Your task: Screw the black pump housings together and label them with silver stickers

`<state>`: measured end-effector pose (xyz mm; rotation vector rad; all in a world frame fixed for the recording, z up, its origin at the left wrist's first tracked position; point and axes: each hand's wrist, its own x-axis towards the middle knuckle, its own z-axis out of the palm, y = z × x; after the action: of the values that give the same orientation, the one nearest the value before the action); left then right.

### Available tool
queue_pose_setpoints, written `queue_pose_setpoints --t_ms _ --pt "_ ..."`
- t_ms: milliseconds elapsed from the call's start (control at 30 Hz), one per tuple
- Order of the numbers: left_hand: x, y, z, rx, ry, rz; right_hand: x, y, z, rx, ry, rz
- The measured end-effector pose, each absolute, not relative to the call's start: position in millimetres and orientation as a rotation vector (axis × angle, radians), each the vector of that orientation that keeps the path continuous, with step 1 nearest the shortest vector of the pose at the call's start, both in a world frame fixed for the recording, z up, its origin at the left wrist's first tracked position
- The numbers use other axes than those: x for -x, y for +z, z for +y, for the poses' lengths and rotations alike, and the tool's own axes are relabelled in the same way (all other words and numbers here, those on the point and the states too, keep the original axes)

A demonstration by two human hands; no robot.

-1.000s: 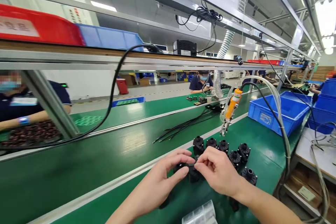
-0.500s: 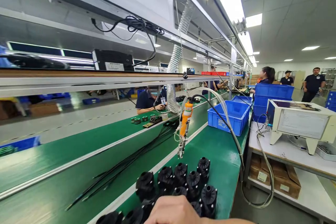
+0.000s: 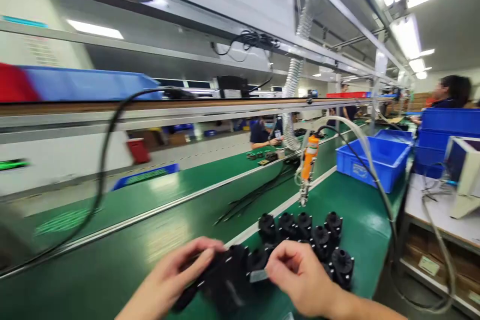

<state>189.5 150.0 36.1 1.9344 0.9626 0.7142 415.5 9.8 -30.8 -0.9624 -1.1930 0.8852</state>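
My left hand [image 3: 176, 275] is closed around a black plastic part [image 3: 225, 282] held low over the green bench. My right hand [image 3: 300, 275] pinches a small grey flat piece [image 3: 258, 275] against that part. Just beyond my hands stands a cluster of several similar black round parts [image 3: 315, 240] on the mat. The held part is blurred by motion, so its shape is unclear.
An orange electric screwdriver [image 3: 309, 165] hangs on a cable above the cluster. Black cables [image 3: 255, 195] lie on the green conveyor belt [image 3: 150, 215]. Blue bins [image 3: 375, 160] stand at the right, with a white side table [image 3: 431, 215] beyond. Other people work further along the line.
The view swung right and up, then back left and down. Both hands are in view again, the left hand holding a black part and the right pinching a grey piece.
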Motion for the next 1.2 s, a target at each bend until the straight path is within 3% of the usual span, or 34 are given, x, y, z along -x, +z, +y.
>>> queue_pose_setpoints --t_ms 233,500,1200 --pt "-211.4 36.4 112.1 -1.865 0.557 0.964 -407.0 -33.9 10.6 0.941 1.235 -1.257" --pt "-206.8 35.2 103.6 -1.971 0.523 1.183 -392.3 -43.9 8.0 1.050 1.300 -1.340" --pt "-204.5 39.8 97.3 -2.001 0.537 1.229 -381.7 -45.9 -2.4 1.235 0.992 -1.504"
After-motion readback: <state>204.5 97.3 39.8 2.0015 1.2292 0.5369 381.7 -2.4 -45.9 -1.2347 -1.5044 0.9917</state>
